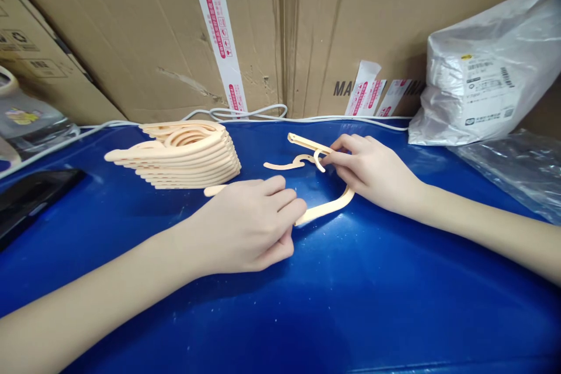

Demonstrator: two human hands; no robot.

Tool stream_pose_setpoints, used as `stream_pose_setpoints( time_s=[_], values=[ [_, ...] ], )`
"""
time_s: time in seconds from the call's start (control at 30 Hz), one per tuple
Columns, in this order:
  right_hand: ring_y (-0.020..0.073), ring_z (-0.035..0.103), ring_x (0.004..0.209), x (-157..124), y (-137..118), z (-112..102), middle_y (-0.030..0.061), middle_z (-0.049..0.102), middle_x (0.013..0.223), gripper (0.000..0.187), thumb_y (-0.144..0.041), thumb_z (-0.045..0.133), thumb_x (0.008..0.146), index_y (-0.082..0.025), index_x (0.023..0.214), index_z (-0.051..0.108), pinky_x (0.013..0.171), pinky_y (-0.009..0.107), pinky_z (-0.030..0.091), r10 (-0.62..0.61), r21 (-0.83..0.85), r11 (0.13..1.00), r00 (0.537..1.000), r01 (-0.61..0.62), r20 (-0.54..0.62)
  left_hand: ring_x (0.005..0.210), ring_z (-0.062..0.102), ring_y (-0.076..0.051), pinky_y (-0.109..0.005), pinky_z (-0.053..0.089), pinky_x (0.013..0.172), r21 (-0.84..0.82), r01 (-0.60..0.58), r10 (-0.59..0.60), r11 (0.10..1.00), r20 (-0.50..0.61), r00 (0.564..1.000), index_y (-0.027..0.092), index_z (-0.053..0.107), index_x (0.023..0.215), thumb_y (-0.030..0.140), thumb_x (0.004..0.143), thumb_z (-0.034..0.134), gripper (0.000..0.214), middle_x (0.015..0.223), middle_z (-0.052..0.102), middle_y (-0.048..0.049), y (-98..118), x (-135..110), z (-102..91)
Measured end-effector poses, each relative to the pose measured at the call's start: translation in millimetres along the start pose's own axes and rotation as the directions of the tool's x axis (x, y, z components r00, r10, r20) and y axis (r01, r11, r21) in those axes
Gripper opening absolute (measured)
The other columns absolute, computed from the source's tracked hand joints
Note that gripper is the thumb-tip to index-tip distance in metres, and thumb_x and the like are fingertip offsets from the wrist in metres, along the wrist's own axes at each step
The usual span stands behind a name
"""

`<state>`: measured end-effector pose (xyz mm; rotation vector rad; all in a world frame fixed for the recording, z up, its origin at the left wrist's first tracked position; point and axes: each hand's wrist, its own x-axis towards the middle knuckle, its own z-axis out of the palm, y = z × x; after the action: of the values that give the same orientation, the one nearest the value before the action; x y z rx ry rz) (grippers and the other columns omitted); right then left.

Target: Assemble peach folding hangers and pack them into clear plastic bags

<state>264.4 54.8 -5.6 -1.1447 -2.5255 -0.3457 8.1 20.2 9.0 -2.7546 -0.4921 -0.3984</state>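
A peach plastic hanger (326, 208) lies on the blue table top (350, 292), partly unfolded, and both hands grip it. My left hand (249, 225) is closed over one end of it, fingers curled and pinching the arm. My right hand (372, 172) pinches the hook part (318, 159) near the middle, where a second arm (307, 142) sticks up toward the back. Left of the hands sits a neat stack of several folded hangers (179, 155) of the same colour.
Cardboard boxes (263, 41) wall off the back. White cables (245, 112) run along their foot. A white plastic bag (486, 87) and clear bags (517, 169) lie at the right. A black flat object (30, 196) and a clear bag (26, 123) are at the left edge.
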Motion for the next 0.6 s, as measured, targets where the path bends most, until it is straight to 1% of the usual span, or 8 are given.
stream_pose_setpoints(
  time_s=[0.07, 0.13, 0.17, 0.2, 0.27, 0.37, 0.47, 0.6],
  values=[
    [0.0227, 0.059, 0.084, 0.0, 0.9, 2.1, 0.0086, 0.063, 0.101, 0.027, -0.014, 0.045, 0.096, -0.017, 0.107, 0.070, 0.076, 0.035, 0.043, -0.004, -0.055, 0.998, 1.000, 0.004, -0.001, 0.084, 0.060, -0.025, -0.038, 0.049, 0.074, 0.038, -0.013, 0.013, 0.999, -0.003, 1.000, 0.014, 0.064, 0.085, 0.015, 0.091, 0.042, 0.023, 0.082, 0.064, -0.0057, -0.7, 2.6, 0.0],
    [0.0222, 0.058, 0.082, 0.4, 2.0, 3.8, 0.0082, 0.064, 0.100, 0.026, -0.014, 0.046, 0.096, -0.018, 0.107, 0.070, 0.074, 0.034, 0.041, -0.007, -0.117, 0.993, 1.000, 0.006, -0.012, 0.106, 0.059, -0.028, -0.045, 0.046, 0.097, 0.078, -0.011, 0.015, 0.997, -0.045, 0.999, 0.013, 0.067, 0.100, 0.013, 0.095, 0.043, 0.024, 0.101, 0.068, -0.0082, -2.5, 2.8, 3.0],
    [0.0220, 0.058, 0.081, 0.6, 2.6, 4.4, 0.0081, 0.064, 0.099, 0.026, -0.014, 0.046, 0.096, -0.018, 0.106, 0.070, 0.074, 0.034, 0.041, -0.008, -0.145, 0.989, 1.000, 0.005, -0.022, 0.114, 0.056, -0.029, -0.046, 0.043, 0.102, 0.095, -0.012, 0.018, 0.995, -0.069, 0.997, 0.014, 0.066, 0.106, 0.011, 0.096, 0.043, 0.026, 0.109, 0.068, -0.0087, -3.7, 2.2, 5.1],
    [0.0217, 0.057, 0.080, 0.8, 3.2, 4.8, 0.0079, 0.064, 0.099, 0.026, -0.014, 0.046, 0.096, -0.018, 0.106, 0.070, 0.073, 0.034, 0.040, -0.007, -0.163, 0.987, 0.999, 0.002, -0.031, 0.118, 0.055, -0.028, -0.046, 0.043, 0.104, 0.108, -0.009, 0.018, 0.994, -0.083, 0.996, 0.014, 0.066, 0.111, 0.009, 0.097, 0.041, 0.028, 0.115, 0.068, -0.0088, -5.0, 1.1, 7.0],
    [0.0209, 0.057, 0.078, 1.0, 4.2, 5.1, 0.0076, 0.064, 0.098, 0.026, -0.014, 0.047, 0.096, -0.018, 0.106, 0.070, 0.072, 0.033, 0.040, 0.007, -0.175, 0.984, 0.999, -0.014, -0.041, 0.119, 0.056, -0.027, -0.043, 0.049, 0.098, 0.122, -0.004, 0.014, 0.992, -0.080, 0.997, 0.014, 0.065, 0.115, 0.006, 0.099, 0.037, 0.033, 0.120, 0.067, -0.0095, -7.3, -1.2, 9.4],
    [0.0210, 0.057, 0.080, 0.9, 4.5, 4.7, 0.0078, 0.064, 0.098, 0.025, -0.015, 0.046, 0.097, -0.017, 0.106, 0.069, 0.072, 0.032, 0.040, 0.027, -0.166, 0.986, 0.999, -0.031, -0.029, 0.113, 0.061, -0.028, -0.036, 0.056, 0.081, 0.147, 0.005, 0.002, 0.989, -0.048, 0.999, 0.012, 0.066, 0.112, 0.004, 0.099, 0.032, 0.038, 0.122, 0.066, -0.0132, -9.0, -2.9, 7.6],
    [0.0214, 0.059, 0.082, 0.4, 3.6, 4.3, 0.0082, 0.064, 0.099, 0.025, -0.018, 0.045, 0.098, -0.017, 0.105, 0.069, 0.073, 0.032, 0.041, 0.029, -0.149, 0.988, 0.999, -0.032, -0.019, 0.108, 0.063, -0.029, -0.033, 0.056, 0.069, 0.171, 0.004, 0.003, 0.985, -0.036, 0.999, 0.011, 0.069, 0.105, 0.003, 0.099, 0.033, 0.038, 0.120, 0.066, -0.0158, -9.0, -1.8, 3.5],
    [0.0221, 0.060, 0.085, -0.5, 2.1, 4.2, 0.0088, 0.063, 0.099, 0.026, -0.020, 0.045, 0.098, -0.017, 0.104, 0.070, 0.074, 0.033, 0.043, 0.043, -0.111, 0.993, 0.999, -0.043, 0.002, 0.098, 0.065, -0.028, -0.032, 0.055, 0.062, 0.159, 0.055, -0.052, 0.986, -0.022, 0.998, 0.014, 0.072, 0.101, 0.004, 0.097, 0.040, 0.034, 0.118, 0.068, -0.0139, -9.7, -1.0, 2.5]
  ],
)
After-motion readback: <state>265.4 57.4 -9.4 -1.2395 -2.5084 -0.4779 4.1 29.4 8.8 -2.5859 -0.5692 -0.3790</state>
